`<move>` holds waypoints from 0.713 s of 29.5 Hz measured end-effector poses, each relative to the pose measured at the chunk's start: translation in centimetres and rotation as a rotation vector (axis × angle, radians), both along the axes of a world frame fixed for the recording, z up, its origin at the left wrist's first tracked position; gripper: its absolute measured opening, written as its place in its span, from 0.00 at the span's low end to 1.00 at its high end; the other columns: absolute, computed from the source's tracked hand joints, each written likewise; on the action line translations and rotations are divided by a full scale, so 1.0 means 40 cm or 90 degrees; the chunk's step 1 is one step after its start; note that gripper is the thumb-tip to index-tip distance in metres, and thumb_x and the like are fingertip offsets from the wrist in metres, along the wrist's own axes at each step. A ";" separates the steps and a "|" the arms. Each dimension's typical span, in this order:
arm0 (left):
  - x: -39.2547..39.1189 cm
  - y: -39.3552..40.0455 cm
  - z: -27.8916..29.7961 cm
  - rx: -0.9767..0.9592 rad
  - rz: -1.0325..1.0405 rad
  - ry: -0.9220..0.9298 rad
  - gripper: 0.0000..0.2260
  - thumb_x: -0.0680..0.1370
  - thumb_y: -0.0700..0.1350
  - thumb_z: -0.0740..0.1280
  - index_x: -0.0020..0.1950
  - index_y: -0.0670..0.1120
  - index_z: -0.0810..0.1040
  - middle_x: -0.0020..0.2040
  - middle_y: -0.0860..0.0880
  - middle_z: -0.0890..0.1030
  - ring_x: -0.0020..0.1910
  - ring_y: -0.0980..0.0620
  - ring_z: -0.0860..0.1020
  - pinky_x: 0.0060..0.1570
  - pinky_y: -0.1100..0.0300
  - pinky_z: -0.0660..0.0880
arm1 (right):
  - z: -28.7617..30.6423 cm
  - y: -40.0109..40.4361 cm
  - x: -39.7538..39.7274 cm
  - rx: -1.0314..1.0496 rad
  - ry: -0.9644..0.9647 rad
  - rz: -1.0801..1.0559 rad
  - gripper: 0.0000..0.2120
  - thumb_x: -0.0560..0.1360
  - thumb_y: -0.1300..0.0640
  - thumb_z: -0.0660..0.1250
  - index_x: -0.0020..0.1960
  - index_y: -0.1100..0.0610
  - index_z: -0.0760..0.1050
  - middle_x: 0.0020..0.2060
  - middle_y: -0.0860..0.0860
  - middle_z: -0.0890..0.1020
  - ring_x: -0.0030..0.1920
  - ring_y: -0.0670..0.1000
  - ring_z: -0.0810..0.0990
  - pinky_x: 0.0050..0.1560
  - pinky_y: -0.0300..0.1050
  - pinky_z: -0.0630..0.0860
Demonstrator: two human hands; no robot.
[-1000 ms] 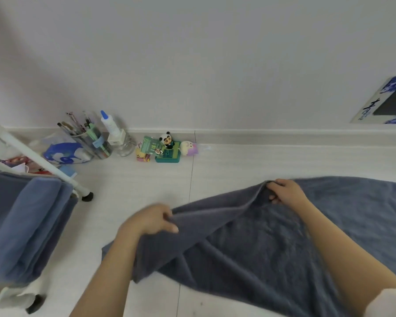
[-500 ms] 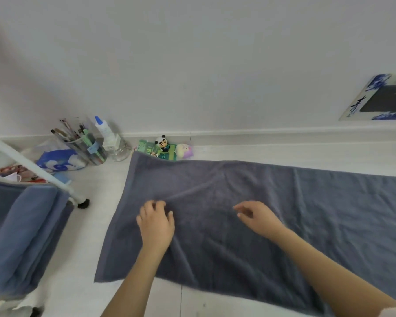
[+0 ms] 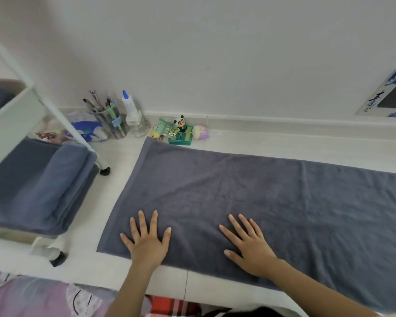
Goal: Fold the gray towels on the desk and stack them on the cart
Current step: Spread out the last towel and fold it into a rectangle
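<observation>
Cart (image 3: 14, 117) sat at far left with folded towels (image 3: 39, 186) already stacked on its shelf. Pen cup (image 3: 113, 124), glue bottle (image 3: 129, 108) and small toys (image 3: 181, 131) lined the wall behind, just beyond the far left corner of the gray towel (image 3: 249, 191). That towel lay spread flat on the desk (image 3: 114, 179), running off frame to the right. My left hand (image 3: 146, 241) pressed flat near its left end, fingers straight and spread, gripping nothing. My right hand (image 3: 249, 245) did likewise further right, palm down on the cloth. Step, as I judged it: smoothing before the first fold. Next move needed both hands to pinch one edge or end and bring it over to meet the opposite one, corners aligned.
</observation>
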State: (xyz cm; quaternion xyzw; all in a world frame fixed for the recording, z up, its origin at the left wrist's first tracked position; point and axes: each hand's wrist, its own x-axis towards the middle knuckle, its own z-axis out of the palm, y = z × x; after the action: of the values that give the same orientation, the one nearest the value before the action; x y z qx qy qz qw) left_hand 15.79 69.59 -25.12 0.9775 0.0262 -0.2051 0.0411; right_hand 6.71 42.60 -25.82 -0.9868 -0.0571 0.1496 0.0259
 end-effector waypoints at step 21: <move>-0.086 -0.058 -0.004 -0.058 -0.081 -0.070 0.39 0.68 0.69 0.33 0.77 0.55 0.37 0.77 0.46 0.35 0.75 0.43 0.34 0.69 0.39 0.30 | -0.001 0.026 -0.063 -0.005 -0.054 -0.219 0.31 0.77 0.34 0.35 0.77 0.47 0.47 0.75 0.53 0.49 0.76 0.57 0.46 0.72 0.53 0.35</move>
State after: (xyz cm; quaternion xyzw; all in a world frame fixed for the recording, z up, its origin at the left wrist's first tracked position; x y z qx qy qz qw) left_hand 12.33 67.28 -25.26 0.9841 -0.0480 -0.1540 0.0740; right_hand 4.20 43.63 -25.87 -0.9876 0.1119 0.1010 0.0451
